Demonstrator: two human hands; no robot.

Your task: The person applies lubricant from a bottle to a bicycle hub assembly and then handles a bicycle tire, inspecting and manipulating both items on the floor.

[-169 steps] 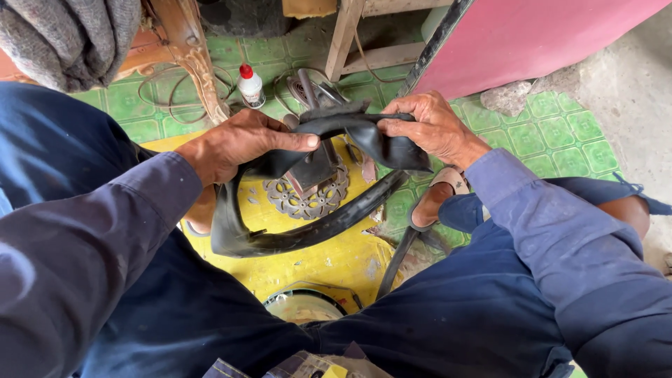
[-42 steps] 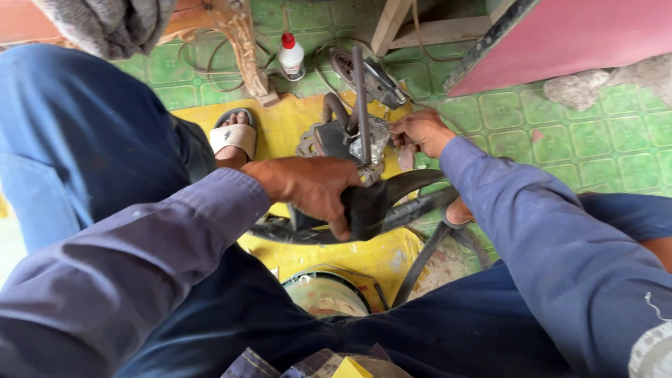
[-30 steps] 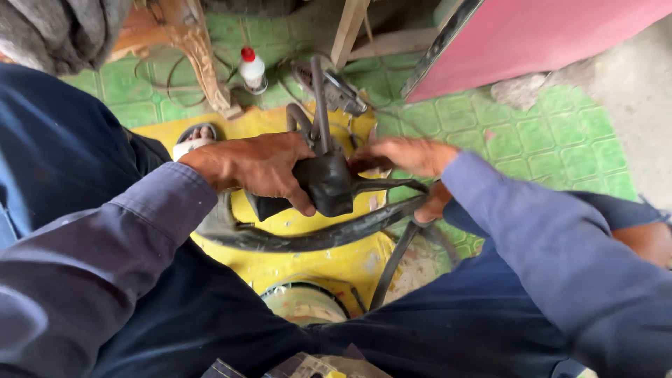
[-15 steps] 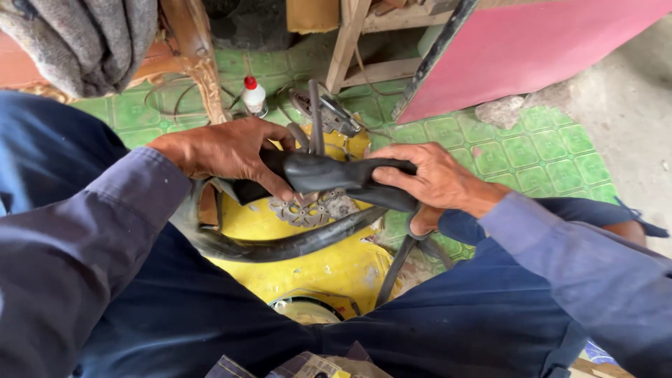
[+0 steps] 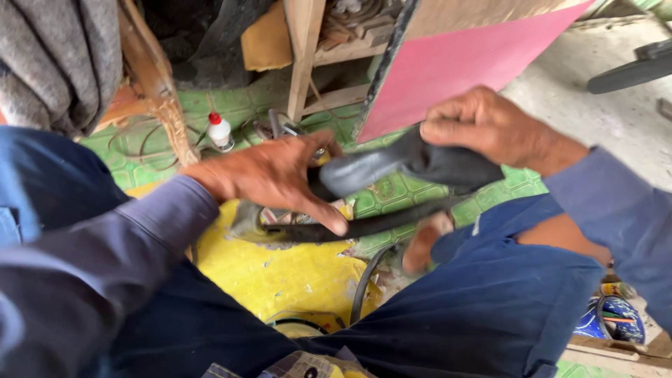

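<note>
A black rubber inner tube (image 5: pixel 392 168) stretches between both hands above my lap. My left hand (image 5: pixel 276 178) grips the tube's left part over a yellow sheet (image 5: pixel 273 273) on the floor, fingers wrapped down around it. My right hand (image 5: pixel 483 126) pinches the tube's right end, lifted up in front of a pink board (image 5: pixel 476 63). A lower loop of the tube (image 5: pixel 371 225) hangs under my left fingers, running toward my right knee.
A small white bottle with a red cap (image 5: pixel 220 131) stands on the green tiled floor (image 5: pixel 392 192). A wooden stand leg (image 5: pixel 302 56) rises behind it. Grey cloth (image 5: pixel 49 63) hangs at top left. A dark ring (image 5: pixel 301 325) lies near my lap.
My right hand has lifted the tube's end up and to the right. My left hand stays on the tube. The metal clamp tool seen earlier is hidden from view.
</note>
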